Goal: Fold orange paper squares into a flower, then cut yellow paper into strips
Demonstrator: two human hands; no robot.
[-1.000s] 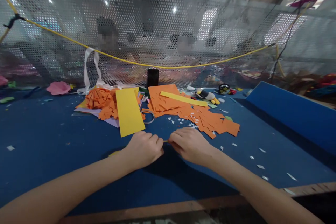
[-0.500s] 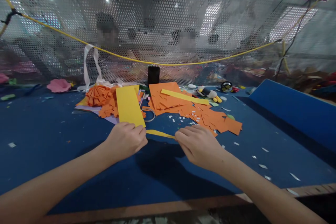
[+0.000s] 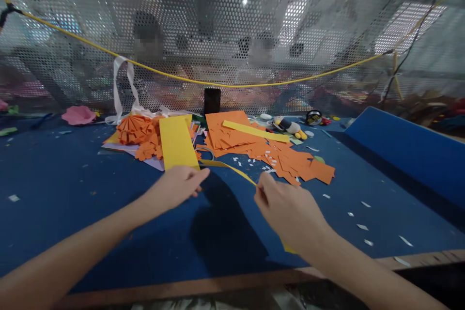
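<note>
Pinched in my right hand (image 3: 290,206) is a narrow yellow paper strip (image 3: 232,168), which arcs up and to the left above the blue tabletop. A bit of yellow shows below the same hand, near the table's front edge. My left hand (image 3: 179,186) is apart from the strip's free end, its thumb stretched out and its fingers loosely bent, and nothing shows in it. Just beyond this hand lies a wide yellow paper piece (image 3: 178,140). Another yellow strip (image 3: 256,131) rests on a spread of orange paper pieces (image 3: 232,140).
Folded orange paper flowers (image 3: 134,130) sit at the back left, with a pink paper flower (image 3: 79,115) farther left. Scissors, partly covered, lie near the middle. A black phone-like object (image 3: 212,101) leans on the perforated metal screen (image 3: 225,24). A blue board (image 3: 403,150) stands at right.
My left hand has let go of the strip's left end and its thumb has come away. My right hand has moved right and toward me with the strip, which now bends in an arc.
</note>
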